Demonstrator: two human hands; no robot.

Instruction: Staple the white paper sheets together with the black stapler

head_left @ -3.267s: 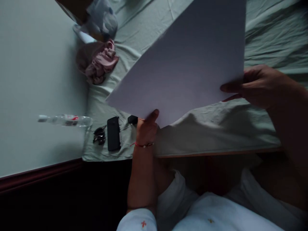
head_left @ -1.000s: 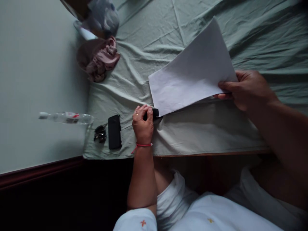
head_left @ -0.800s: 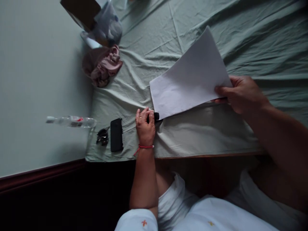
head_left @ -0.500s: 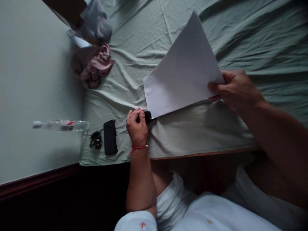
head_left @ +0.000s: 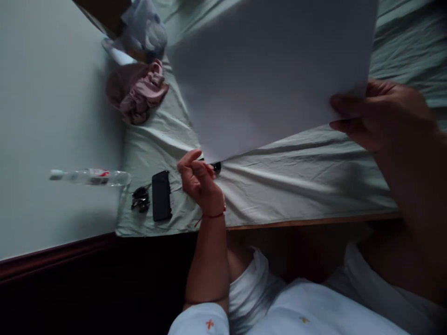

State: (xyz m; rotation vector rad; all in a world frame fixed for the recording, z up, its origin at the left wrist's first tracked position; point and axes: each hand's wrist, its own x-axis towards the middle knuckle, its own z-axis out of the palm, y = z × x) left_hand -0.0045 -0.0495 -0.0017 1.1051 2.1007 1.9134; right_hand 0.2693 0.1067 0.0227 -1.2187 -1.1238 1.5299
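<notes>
My right hand [head_left: 387, 111] pinches the right edge of a white sheet of paper [head_left: 272, 79], thumb on top. The sheet is raised and tilted over the cloth, nearer to me than the table. My left hand [head_left: 200, 181], with a red string on its wrist, is curled at the paper's lower left corner. Its fingers are closed around a small black object [head_left: 217, 167], of which only a shiny end shows beside the thumb. The rest of that object is hidden, so its kind cannot be made out.
A black phone [head_left: 161, 195] and a bunch of keys [head_left: 140, 199] lie left of my left hand. A plastic bottle [head_left: 111, 177] stands at the table's left edge by the wall. Pink cloth [head_left: 143, 93] and a plastic bag [head_left: 148, 35] sit farther back on the wrinkled green tablecloth [head_left: 296, 190].
My right hand has lifted the paper up and to the right, so it looks larger. My left hand has turned and shifted slightly, its index finger now raised and bent.
</notes>
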